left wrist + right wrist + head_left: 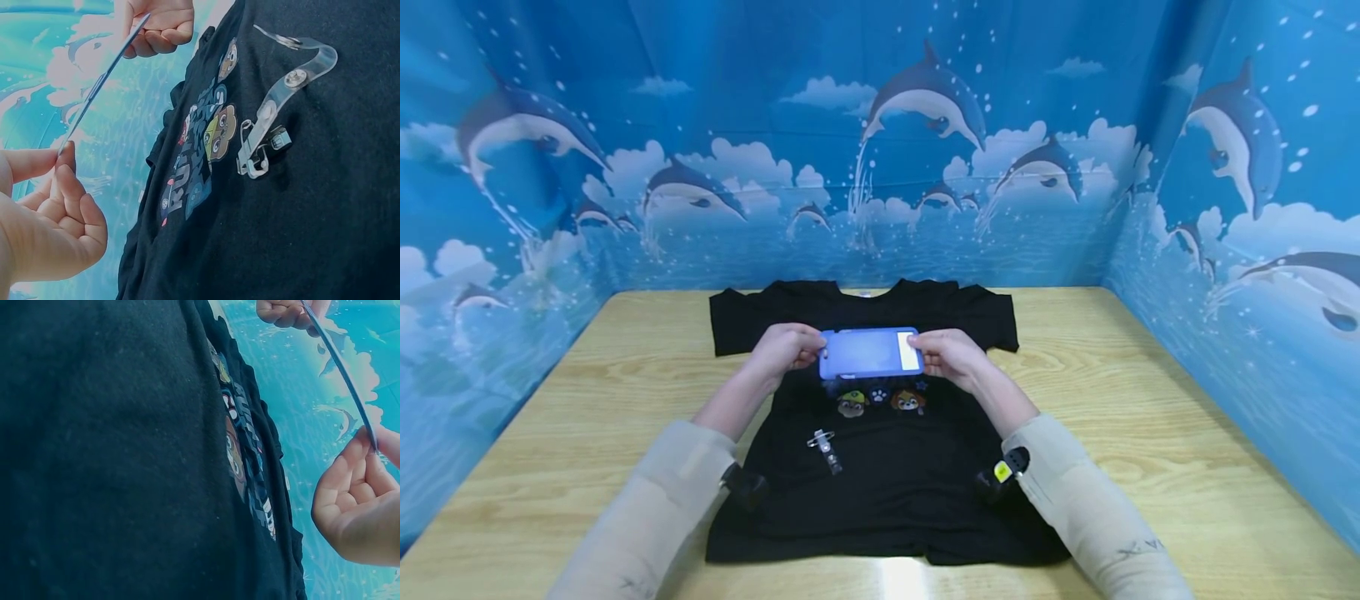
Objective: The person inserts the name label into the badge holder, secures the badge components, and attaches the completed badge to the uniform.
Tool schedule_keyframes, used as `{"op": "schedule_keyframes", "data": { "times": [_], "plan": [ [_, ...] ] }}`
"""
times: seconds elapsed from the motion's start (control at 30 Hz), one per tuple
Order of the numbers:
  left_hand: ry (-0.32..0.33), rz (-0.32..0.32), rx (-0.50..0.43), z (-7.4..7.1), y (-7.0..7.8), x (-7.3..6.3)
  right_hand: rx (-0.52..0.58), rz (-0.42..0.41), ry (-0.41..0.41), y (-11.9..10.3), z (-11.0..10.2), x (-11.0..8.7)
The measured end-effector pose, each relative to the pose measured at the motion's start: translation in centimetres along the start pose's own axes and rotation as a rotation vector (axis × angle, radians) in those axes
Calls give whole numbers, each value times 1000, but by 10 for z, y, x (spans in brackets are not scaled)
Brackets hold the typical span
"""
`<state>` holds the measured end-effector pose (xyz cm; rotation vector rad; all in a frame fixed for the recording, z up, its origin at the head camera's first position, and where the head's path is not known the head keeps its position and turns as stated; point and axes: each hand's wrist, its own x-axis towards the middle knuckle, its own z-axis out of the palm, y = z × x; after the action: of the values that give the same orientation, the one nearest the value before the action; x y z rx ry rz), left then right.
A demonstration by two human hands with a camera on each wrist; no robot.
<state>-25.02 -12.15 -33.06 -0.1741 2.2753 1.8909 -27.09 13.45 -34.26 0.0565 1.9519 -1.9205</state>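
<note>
Both hands hold a flat blue badge holder [865,353] level over a black T-shirt [880,500]. My left hand [786,350] pinches its left end between thumb and fingers, and my right hand [953,357] pinches the right end beside a whitish strip. Seen edge-on in the left wrist view, the badge holder [103,84] is thin and raised off the shirt. On the shirt below lies a badge clip [825,450] with a metal pin and a clear snap strap [297,78]. No part of the clip is in either hand.
The T-shirt lies spread on a wooden table [1120,400], collar at the far side, with a cartoon dog print [880,402] on its chest. A blue dolphin curtain [737,233] stands around the back and sides. Dark wrist cameras [745,486] hang under both sleeves.
</note>
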Motion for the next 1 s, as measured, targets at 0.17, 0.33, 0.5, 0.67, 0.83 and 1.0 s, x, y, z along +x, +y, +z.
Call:
{"op": "schedule_keyframes", "data": {
  "times": [0.17, 0.33, 0.5, 0.67, 0.83, 1.0],
  "plan": [
    [3, 25, 2, -2, 0, -1, -14, -29, -35, -1, -4, -3],
    [4, 36, 18, -5, 0, -3, -56, -32, -39, -4, -7, -6],
    [3, 31, -2, -4, -1, -3, -79, -36, -44, -5, -7, -8],
    [-5, 6, -22, -3, -1, -4, -72, -36, -39, -6, -7, -8],
    [-9, 5, -18, -3, 0, -4, -59, -28, -32, -7, -7, -8],
    [-12, 15, -9, -3, 1, -4, -32, -20, -33, -6, -6, -5]
  ]
}}
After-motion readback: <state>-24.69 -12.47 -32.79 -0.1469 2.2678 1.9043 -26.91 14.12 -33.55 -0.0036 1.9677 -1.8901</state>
